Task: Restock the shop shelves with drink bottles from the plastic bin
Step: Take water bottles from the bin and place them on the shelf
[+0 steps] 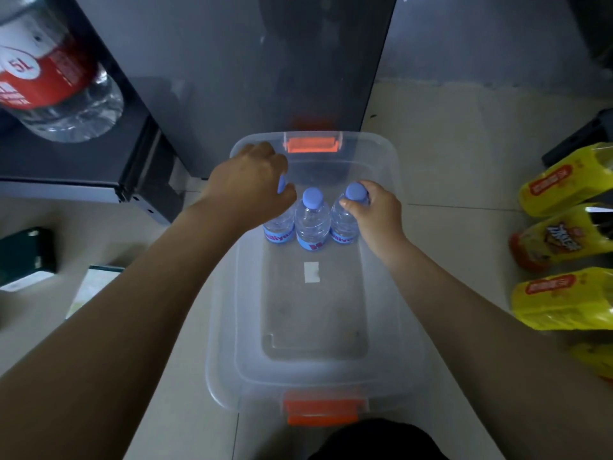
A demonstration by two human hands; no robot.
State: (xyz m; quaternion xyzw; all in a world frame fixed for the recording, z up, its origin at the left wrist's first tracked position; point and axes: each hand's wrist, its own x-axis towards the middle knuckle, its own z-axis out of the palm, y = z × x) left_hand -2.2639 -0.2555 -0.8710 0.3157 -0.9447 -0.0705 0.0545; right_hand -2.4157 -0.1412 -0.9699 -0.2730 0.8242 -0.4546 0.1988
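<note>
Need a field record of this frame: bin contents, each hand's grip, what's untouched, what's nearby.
container: clear plastic bin
contents: three upright blue-capped bottles in a row at its far end
left: left hand grips left bottle over the cap
right: right hand grips right bottle just below the cap
untouched: middle bottle
nearby: 5L jug at upper left; yellow packs at right
</note>
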